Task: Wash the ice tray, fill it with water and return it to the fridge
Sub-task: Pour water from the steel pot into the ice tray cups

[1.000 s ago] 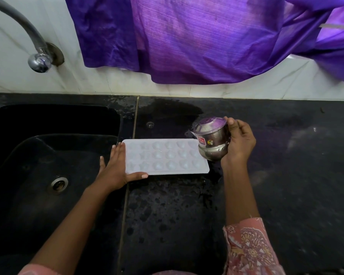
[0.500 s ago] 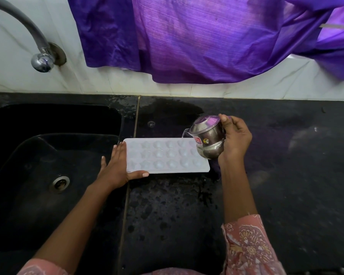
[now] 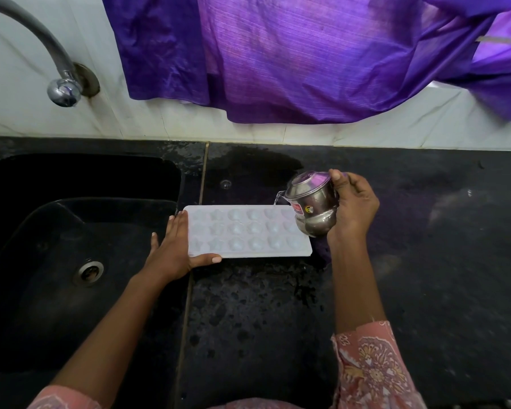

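Observation:
A white ice tray (image 3: pixel 248 231) with rounded cells lies flat on the black wet counter (image 3: pixel 263 320), just right of the sink. My left hand (image 3: pixel 171 249) rests with straight fingers against the tray's left end, thumb along its front edge. My right hand (image 3: pixel 351 205) grips a small steel pot (image 3: pixel 313 205), tilted to the left over the tray's right end. A thin stream of water runs from the pot's lip into the tray.
A black sink (image 3: pixel 71 261) with a round drain (image 3: pixel 89 271) lies on the left. A curved steel tap (image 3: pixel 56 69) comes out of the white wall above it. Purple cloth (image 3: pixel 307 54) hangs over the wall behind the counter.
My right hand has tilted the steel pot further to the left, and water now pours from its lip. My left hand and the tray have stayed put.

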`<state>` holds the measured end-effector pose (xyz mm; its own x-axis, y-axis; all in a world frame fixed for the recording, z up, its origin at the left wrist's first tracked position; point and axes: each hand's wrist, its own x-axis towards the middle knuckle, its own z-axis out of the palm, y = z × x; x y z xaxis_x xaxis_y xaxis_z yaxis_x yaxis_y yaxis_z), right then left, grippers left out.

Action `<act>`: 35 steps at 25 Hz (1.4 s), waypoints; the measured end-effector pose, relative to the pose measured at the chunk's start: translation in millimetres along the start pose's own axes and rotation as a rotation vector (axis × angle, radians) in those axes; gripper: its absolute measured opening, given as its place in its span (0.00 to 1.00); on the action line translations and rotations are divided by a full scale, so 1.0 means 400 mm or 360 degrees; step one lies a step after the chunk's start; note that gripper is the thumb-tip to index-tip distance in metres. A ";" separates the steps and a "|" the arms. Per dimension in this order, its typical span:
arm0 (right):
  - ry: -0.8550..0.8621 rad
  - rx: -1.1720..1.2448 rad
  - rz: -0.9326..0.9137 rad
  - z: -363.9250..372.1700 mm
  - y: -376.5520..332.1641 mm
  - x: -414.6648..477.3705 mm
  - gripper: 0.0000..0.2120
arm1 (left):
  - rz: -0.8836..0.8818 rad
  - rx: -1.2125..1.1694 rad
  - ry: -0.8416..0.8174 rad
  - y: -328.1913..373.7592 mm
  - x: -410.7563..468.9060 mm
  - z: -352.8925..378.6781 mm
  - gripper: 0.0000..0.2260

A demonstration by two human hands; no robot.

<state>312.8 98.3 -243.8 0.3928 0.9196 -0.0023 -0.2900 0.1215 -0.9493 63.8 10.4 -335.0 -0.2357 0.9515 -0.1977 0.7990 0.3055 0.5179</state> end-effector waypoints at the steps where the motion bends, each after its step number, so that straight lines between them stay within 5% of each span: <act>1: 0.0001 -0.0001 0.0008 -0.001 0.002 0.000 0.07 | 0.0002 -0.0010 0.0005 0.000 0.000 0.000 0.55; 12: -0.0021 0.0390 0.0164 0.009 0.018 -0.008 0.06 | 0.0027 -0.0044 0.0025 -0.003 -0.003 0.003 0.55; 35: -0.0126 0.0035 0.0084 0.044 0.007 -0.044 0.07 | 0.0060 0.0188 0.0007 0.007 -0.016 -0.003 0.53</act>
<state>289.5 89.0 -240.9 0.3066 0.9515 -0.0268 -0.3280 0.0792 -0.9413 66.9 5.2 -331.2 -0.2064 0.9625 -0.1758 0.8671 0.2632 0.4230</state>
